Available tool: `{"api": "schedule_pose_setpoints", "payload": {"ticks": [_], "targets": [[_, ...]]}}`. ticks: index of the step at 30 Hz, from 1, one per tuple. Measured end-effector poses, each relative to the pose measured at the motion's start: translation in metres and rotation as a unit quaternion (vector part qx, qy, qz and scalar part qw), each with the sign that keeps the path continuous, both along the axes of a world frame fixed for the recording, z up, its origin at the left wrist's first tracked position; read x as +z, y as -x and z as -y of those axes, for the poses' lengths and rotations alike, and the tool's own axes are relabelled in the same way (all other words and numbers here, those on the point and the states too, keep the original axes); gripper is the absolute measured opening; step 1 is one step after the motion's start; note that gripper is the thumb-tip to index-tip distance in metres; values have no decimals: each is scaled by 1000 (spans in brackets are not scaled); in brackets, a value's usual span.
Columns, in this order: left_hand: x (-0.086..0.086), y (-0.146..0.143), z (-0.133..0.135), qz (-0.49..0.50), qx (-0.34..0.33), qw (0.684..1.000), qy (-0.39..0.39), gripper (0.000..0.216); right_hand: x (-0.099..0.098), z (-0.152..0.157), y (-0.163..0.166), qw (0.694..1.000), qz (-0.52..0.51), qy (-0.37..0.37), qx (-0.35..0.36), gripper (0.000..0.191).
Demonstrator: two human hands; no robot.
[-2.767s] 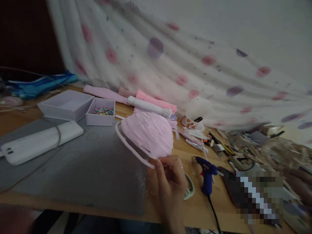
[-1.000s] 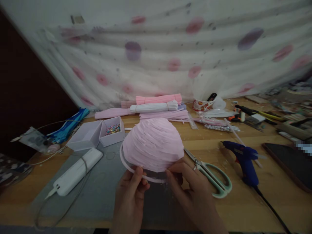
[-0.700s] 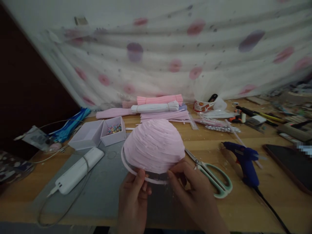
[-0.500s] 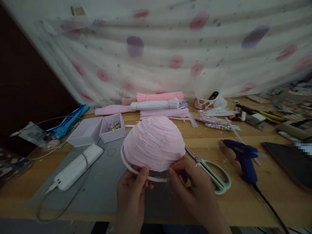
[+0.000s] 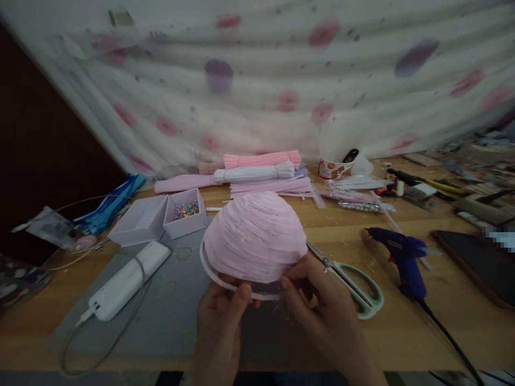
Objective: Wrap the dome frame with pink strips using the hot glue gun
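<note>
A pale pink dome (image 5: 254, 236), wrapped in rows of fuzzy strips, is held up over the grey mat. A thin pink rim strip (image 5: 215, 276) curves around its lower left and front, with a gap between strip and dome. My left hand (image 5: 225, 316) grips this rim at the front, thumb on top and fingers underneath. My right hand (image 5: 317, 300) pinches at the front right edge of the dome, thumb against forefinger. The far side of the dome is hidden. Green-handled scissors (image 5: 354, 287) lie just right of my right hand.
A blue glue gun (image 5: 402, 254) and a dark tablet-like slab (image 5: 475, 262) lie right. Left are a white power bank (image 5: 129, 281) with cable, an open white box (image 5: 139, 217) and a box of beads (image 5: 185, 212). Pipe-cleaner bundles (image 5: 257, 171) lie behind, before a curtain (image 5: 257, 80).
My left thumb has slid slightly right along the rim. The right hand keeps its pinch, and the dome stays nearly in place. The view has shifted a little.
</note>
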State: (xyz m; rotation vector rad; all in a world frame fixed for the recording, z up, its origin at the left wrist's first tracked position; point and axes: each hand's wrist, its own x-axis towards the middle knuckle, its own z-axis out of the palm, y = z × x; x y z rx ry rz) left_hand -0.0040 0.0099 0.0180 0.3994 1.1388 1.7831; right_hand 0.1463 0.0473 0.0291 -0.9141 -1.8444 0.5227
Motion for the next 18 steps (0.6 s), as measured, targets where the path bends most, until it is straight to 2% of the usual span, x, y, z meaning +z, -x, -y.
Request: {"api": "schedule_pose_setpoints", "payload": {"ticks": [9, 14, 18], "targets": [[10, -1, -4, 16, 36, 999, 34, 33, 0, 1, 0, 1000, 8, -17, -3, 16], [5, 3, -2, 7, 0, 1000, 19, 29, 0, -1, -2, 1000, 10, -7, -9, 17], [4, 3, -1, 17, 5, 1000, 21, 28, 0, -1, -2, 1000, 11, -7, -8, 17]]}}
